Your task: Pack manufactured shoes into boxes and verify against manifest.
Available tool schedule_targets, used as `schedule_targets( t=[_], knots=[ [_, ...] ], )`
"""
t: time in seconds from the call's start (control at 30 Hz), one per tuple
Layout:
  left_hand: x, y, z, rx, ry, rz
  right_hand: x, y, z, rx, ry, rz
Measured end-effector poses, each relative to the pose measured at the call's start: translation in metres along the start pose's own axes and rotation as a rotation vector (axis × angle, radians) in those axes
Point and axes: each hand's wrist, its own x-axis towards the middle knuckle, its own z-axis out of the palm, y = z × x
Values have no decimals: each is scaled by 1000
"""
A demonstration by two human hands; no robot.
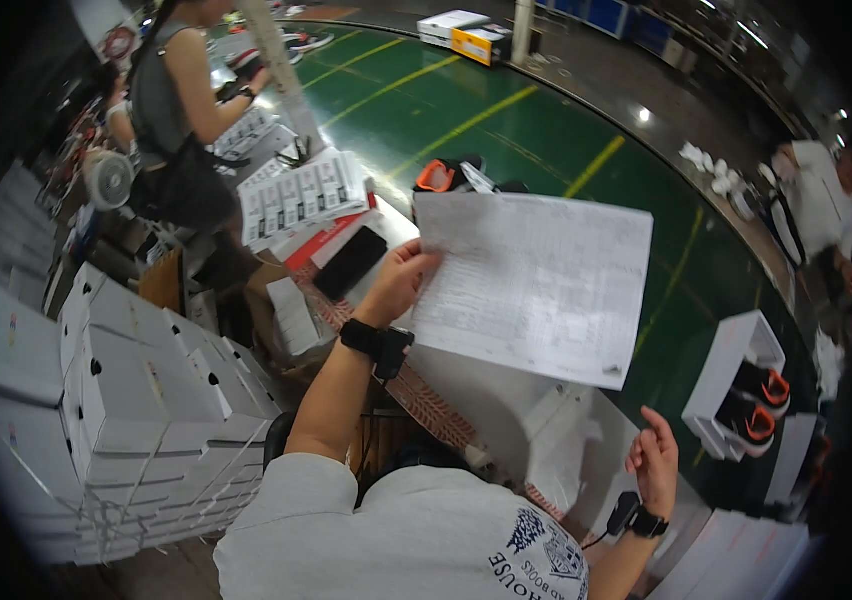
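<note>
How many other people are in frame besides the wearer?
2. One person in a grey sleeveless top stands at the upper left by the label sheets; another person in white stands at the far right edge. Others may be hidden beyond the dark rim.

White printed sheet (534,283); green floor (506,130), yellow lines; black phone (350,262).

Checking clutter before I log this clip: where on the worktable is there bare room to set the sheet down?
Bare white table lies below the printed sheet, between the left hand and the right hand. Crowded: the far end with the black phone and label sheets; the right side with the open shoe box.
</note>
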Motion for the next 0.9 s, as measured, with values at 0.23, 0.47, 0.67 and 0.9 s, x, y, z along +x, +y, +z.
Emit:
schedule_targets(
  t=[0.23, 0.47, 0.67, 0.9],
  knots=[
    [-24, 104, -133, 107, 537, 352, 13, 12, 5, 78, -41, 60],
    [-17, 161, -256, 371, 781, 195, 18, 16, 13, 72, -20, 91],
    [-6, 169, -282, 514, 832, 172, 12, 28, 9, 91, 13, 111],
    [5, 171, -286, 590, 950, 18, 6, 33, 10, 56, 59, 124]
  ],
)
